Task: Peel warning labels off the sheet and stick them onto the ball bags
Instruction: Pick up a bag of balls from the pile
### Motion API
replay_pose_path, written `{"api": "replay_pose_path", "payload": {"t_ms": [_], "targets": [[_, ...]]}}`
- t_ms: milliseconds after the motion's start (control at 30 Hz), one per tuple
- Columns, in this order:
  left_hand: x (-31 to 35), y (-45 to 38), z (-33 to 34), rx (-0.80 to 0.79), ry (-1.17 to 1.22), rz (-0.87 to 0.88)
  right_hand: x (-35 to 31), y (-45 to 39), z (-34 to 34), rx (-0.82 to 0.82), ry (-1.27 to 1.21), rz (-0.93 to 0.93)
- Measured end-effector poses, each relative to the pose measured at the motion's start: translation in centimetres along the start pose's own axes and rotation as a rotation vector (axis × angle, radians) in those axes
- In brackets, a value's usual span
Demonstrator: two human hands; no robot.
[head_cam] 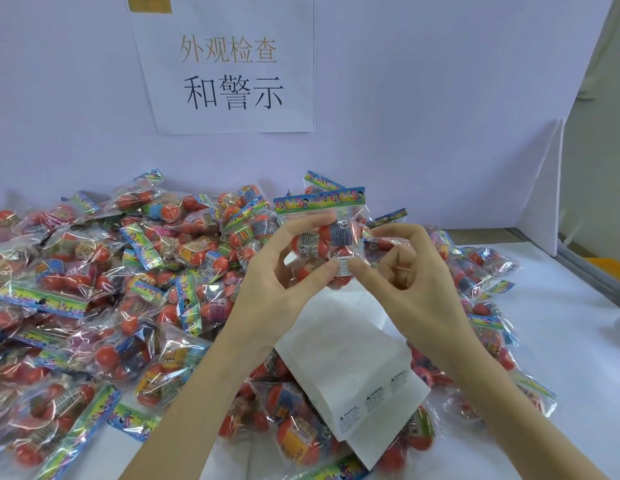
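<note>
Now both hands hold one bag [322, 237] up over the pile [94, 289]: left hand [284, 271] grips its left side, right hand [402, 268] pinches the label [344, 266] onto it. Best to rub the label flat from the middle, no creases. Sheet [350, 368] lies near, under the wrists, on a white table [561, 341]. Far wall [423, 98] carries a paper sign [229, 64].

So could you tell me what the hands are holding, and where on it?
Both hands hold one ball bag by its lower body; thumbs meet at its warning label.
</note>
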State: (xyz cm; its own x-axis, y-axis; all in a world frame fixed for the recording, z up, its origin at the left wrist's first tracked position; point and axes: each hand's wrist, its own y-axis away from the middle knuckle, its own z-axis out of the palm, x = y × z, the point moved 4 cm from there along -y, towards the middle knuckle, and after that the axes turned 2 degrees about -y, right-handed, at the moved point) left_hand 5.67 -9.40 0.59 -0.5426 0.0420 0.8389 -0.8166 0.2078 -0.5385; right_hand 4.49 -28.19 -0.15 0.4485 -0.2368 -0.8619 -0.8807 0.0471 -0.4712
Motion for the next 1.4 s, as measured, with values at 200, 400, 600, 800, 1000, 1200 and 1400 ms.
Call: {"api": "replay_pose_path", "payload": {"t_ms": [200,400,600,800,1000,1200,1400], "targets": [[0.3,0.0,0.3,0.020,0.104,-0.030,0.1,0.3,1.5,-0.224,-0.512,0.281],[-0.2,0.3,0.9,0.062,0.279,-0.074,0.2,0.2,1.2,-0.160,-0.507,0.221],[-0.6,-0.2,-1.1,0.174,-0.061,-0.206,-0.2,-0.7,-0.7,-0.245,-0.159,0.146],[-0.4,0.0,-1.7,0.277,-0.044,-0.197,-0.2,-0.7,-1.1,-0.183,-0.131,0.152],[0.1,0.2,-2.0,0.441,-0.031,-0.091,0.3,-0.5,-0.3,-0.228,-0.384,0.306],[0.6,0.5,-2.6,0.541,-0.128,-0.017,-0.6,0.2,0.8,-0.452,-0.314,0.331],[1.1,0.6,-2.1,0.522,-0.175,-0.017,-1.0,0.6,1.1,-0.540,-0.294,0.285]]}}
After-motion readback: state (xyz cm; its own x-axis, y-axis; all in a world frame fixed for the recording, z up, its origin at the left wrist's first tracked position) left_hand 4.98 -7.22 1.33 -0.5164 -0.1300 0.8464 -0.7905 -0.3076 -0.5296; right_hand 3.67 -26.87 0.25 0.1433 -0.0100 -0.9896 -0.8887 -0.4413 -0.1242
